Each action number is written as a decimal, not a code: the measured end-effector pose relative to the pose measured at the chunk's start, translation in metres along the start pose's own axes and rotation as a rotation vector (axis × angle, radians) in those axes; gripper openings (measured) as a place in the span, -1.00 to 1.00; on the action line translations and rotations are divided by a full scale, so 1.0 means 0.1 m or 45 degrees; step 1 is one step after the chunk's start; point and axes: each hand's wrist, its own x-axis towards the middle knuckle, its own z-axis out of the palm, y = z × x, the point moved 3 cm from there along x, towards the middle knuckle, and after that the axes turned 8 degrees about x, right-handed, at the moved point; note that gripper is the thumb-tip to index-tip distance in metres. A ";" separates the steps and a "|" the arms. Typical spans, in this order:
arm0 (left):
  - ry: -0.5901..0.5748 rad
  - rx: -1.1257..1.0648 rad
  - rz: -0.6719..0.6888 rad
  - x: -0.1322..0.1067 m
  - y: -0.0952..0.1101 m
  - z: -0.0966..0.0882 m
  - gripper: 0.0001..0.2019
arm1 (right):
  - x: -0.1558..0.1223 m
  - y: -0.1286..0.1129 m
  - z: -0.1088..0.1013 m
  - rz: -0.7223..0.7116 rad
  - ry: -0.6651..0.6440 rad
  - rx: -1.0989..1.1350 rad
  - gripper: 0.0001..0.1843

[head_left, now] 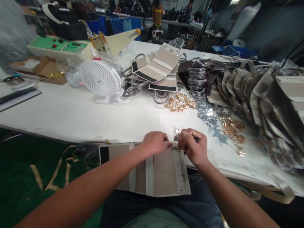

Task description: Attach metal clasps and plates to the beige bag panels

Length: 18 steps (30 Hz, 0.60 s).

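A beige bag panel [163,177] with pale strips and a black patch at its left end lies partly over my lap, its far edge on the table's front edge. My left hand [156,142] is closed on that far edge, thumb on the panel's face. My right hand [193,145] is closed at the panel's upper right corner, around a small dark tool whose end sticks out of the fist; most of it is hidden. Just beyond the fingers lies a small shiny metal piece [177,132]. Along the panel's right side runs a pale strip with small holes.
White table [71,118] holds a white fan [101,79], stacked beige panels [163,65] with plastic-wrapped handles, gold fasteners [180,102], more gold pieces [232,128], and silver plates [209,114]. Wrapped bag parts [268,104] crowd the right. A green-topped machine [59,46] stands behind.
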 end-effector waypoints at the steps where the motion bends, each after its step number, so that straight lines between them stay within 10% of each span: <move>1: -0.033 -0.002 -0.026 0.02 0.00 0.00 -0.73 | 0.02 -0.02 0.02 0.008 -0.002 0.002 -0.45; 11: -0.176 0.062 -0.020 0.16 -0.01 0.02 -0.66 | 0.15 -0.15 0.51 0.085 -0.629 -0.354 -0.46; 18: -0.155 -0.016 -0.029 0.12 -0.05 0.02 -0.68 | 0.10 -0.25 0.24 -0.042 -0.346 -0.156 -0.45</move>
